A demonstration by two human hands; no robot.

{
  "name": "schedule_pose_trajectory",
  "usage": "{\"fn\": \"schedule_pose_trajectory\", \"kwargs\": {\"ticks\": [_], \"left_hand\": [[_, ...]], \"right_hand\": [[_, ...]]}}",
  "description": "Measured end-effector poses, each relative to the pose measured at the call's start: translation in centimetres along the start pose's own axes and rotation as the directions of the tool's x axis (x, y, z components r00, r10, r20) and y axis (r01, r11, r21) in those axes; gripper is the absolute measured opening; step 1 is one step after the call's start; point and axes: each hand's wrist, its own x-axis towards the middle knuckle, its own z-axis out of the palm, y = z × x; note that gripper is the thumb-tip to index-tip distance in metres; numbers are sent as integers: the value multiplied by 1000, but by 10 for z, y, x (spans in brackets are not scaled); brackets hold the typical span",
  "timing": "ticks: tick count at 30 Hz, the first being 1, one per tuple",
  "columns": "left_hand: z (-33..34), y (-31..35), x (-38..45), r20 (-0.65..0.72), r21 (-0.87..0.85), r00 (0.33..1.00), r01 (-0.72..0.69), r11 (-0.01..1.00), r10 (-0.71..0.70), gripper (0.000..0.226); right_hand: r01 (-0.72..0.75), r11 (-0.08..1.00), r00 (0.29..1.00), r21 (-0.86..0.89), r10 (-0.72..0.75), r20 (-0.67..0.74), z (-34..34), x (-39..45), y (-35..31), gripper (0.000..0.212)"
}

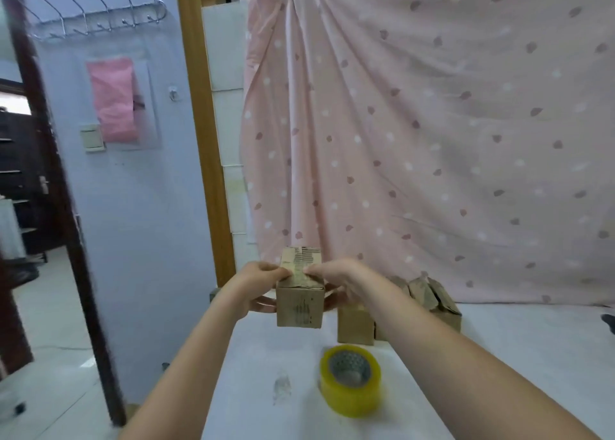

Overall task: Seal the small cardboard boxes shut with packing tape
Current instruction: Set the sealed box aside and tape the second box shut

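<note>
- My left hand [258, 281] has its grip closed on the small cardboard box [300, 298] from the left, thumb pressed on the top flaps and the other fingers curled round the box's left side.
- My right hand [339, 278] grasps the same box from the right, fingertips pressing down on the top flaps beside the centre seam.
- The box is held between both hands near the far left edge of the white worktop [515, 356]; I cannot tell whether its base rests on the worktop or is lifted just above it.
- Its top flaps are folded down and meet along the middle, with worn, torn paper along the seam.
- A roll of yellowish packing tape [350, 379] lies on the worktop nearer to me than the box, apart from both hands, its grey core facing up.
- More small cardboard boxes [429, 301] stand just right of the held one, partly hidden behind my right forearm, their flaps up.
- A pink spotted sheet [432, 123] hangs behind the worktop's far edge.
</note>
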Motion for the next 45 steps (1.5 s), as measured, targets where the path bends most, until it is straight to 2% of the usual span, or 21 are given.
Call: {"fn": "schedule_pose_trajectory", "kwargs": {"ticks": [4, 7, 10, 15, 20, 23, 30, 35, 42, 45], "left_hand": [[-24, -31, 41, -41, 4, 996, 75, 997, -75, 26], [-30, -56, 72, -61, -1, 988, 145, 990, -144, 26], [-35, -78, 103, -81, -2, 980, 181, 983, -181, 25], [-42, -105, 154, -114, 23, 971, 214, 977, -210, 10], [-48, -116, 199, -135, 1, 963, 235, 972, -233, 18], [-54, -120, 220, -137, -8, 961, 243, 970, -242, 23], [-65, -129, 254, -156, -31, 955, 250, 968, -252, 27], [-69, -134, 264, -164, -42, 953, 252, 967, -255, 29], [-65, -131, 268, -189, -44, 949, 249, 967, -253, 32], [-63, -131, 269, -229, -20, 945, 237, 971, -235, 35]], "right_hand": [[6, 999, 999, 43, -8, 40, 38, 52, 5, 14], [-44, 995, 998, 95, 38, 59, 64, 98, 19, 17], [-72, 988, 997, 135, 69, 27, 88, 141, 31, 24], [-108, 981, 994, 159, 108, 11, 117, 204, 43, 32], [-85, 987, 993, 135, 96, -75, 125, 246, 36, 29], [-77, 991, 991, 114, 88, -97, 134, 273, 33, 38], [-93, 994, 986, 63, 101, -132, 152, 309, 25, 57], [-89, 996, 984, 5, 88, -153, 157, 316, 21, 61], [-68, 997, 986, 48, 74, -150, 159, 316, 27, 61], [-27, 1000, 983, -16, 24, -180, 156, 308, 29, 60]]}}
